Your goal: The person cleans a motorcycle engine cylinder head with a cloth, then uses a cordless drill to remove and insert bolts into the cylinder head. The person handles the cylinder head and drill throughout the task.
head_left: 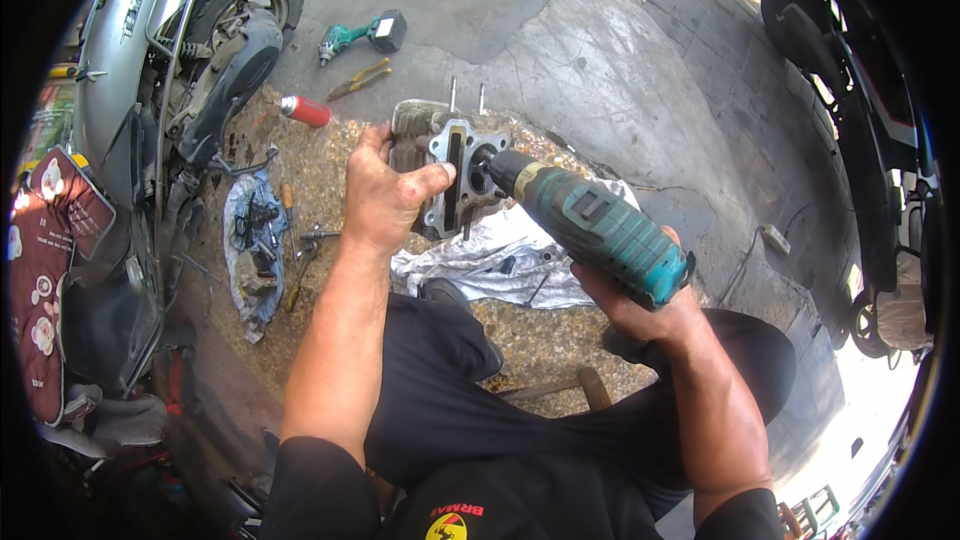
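My left hand (388,195) is closed around the side of a grey metal engine cylinder (453,152), its thumb pressed on the flat front face. Fins show along the part's far side, and two studs stick up from its far end. In my right hand (640,305) is a green and black cordless drill (590,220), gripped by its handle. The drill's chuck points left at the cylinder, and its tip meets or enters the round opening; the exact contact is hidden. Most of my right fingers are hidden behind the drill.
A white cloth (540,265) lies below the cylinder. To the left are a red spray can (305,111), yellow-handled pliers (359,78), another cordless tool (362,35) and a plastic bag of parts (255,240). A hammer (592,387) rests near my legs. Scooters (215,70) flank the area.
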`<action>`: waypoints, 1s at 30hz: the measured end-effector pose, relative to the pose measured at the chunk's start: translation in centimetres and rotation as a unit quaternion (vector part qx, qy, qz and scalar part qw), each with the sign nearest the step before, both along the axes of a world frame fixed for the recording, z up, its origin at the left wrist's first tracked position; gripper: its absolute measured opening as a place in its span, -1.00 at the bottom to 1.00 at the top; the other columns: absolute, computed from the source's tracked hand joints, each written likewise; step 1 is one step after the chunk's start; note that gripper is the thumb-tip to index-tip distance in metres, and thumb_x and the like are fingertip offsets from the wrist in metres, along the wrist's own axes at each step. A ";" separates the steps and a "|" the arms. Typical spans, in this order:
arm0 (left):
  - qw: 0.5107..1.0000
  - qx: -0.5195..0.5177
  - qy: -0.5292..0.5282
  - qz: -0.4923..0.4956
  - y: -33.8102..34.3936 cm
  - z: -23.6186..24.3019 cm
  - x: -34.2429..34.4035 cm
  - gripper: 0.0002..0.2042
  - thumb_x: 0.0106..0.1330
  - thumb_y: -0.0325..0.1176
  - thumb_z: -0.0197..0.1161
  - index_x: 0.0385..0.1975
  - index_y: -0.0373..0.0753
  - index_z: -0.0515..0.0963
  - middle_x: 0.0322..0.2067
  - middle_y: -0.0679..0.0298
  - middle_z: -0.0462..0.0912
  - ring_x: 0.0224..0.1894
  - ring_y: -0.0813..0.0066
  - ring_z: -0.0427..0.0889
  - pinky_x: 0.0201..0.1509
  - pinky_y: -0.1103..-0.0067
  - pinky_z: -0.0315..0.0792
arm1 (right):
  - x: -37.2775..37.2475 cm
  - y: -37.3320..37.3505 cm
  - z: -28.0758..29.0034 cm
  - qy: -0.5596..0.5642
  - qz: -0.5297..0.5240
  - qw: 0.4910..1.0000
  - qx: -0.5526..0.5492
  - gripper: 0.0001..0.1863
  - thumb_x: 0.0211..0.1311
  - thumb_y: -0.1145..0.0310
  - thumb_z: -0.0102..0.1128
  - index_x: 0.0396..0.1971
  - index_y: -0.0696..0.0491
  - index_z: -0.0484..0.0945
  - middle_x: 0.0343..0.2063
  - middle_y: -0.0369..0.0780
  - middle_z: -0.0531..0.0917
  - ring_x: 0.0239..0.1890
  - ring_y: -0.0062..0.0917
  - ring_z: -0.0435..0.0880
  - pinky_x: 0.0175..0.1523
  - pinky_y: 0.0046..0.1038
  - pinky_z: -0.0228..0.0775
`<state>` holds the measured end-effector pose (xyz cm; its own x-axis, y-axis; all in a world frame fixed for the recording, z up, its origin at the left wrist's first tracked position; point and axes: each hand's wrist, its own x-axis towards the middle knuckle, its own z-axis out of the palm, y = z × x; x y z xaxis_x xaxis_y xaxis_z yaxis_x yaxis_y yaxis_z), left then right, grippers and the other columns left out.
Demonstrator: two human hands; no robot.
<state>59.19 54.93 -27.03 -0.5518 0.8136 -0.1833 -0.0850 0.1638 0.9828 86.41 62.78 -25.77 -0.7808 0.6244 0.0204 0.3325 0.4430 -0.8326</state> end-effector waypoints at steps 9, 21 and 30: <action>0.999 0.016 -0.040 0.021 0.1 -0.6 0.0 -0.47 -0.10 -0.48 0.45 -0.06 -0.50 0.48 -0.23 0.19 0.66 -0.27 0.52 0.63 -0.09 0.61 0.54 | 0.1 -0.8 0.4 -0.048 -0.097 0.874 -0.474 -0.54 0.11 0.50 0.36 0.06 0.15 0.53 -0.22 -0.26 0.64 -0.20 -0.46 0.59 -0.06 -0.36 0.49; 1.000 -0.025 -0.012 0.010 -0.3 -0.1 0.4 -0.48 -0.09 -0.49 0.44 -0.06 -0.51 0.47 -0.25 0.18 0.67 -0.30 0.50 0.66 -0.13 0.59 0.56 | 0.5 0.0 -0.5 -0.120 0.002 0.992 -0.045 -0.67 -0.09 0.26 0.37 -0.29 0.05 0.60 -0.52 0.00 0.66 -0.36 -0.02 0.65 -0.24 -0.16 0.47; 0.998 -0.017 -0.053 0.019 -0.5 -0.9 0.3 -0.40 -0.09 -0.49 0.44 0.01 -0.57 0.40 -0.22 0.11 0.66 -0.27 0.47 0.66 -0.12 0.59 0.57 | 0.2 -1.4 -0.6 0.015 -0.040 0.948 -0.316 -0.72 0.13 0.36 0.37 -0.19 0.16 0.58 -0.45 -0.22 0.66 -0.39 -0.39 0.64 -0.18 -0.30 0.50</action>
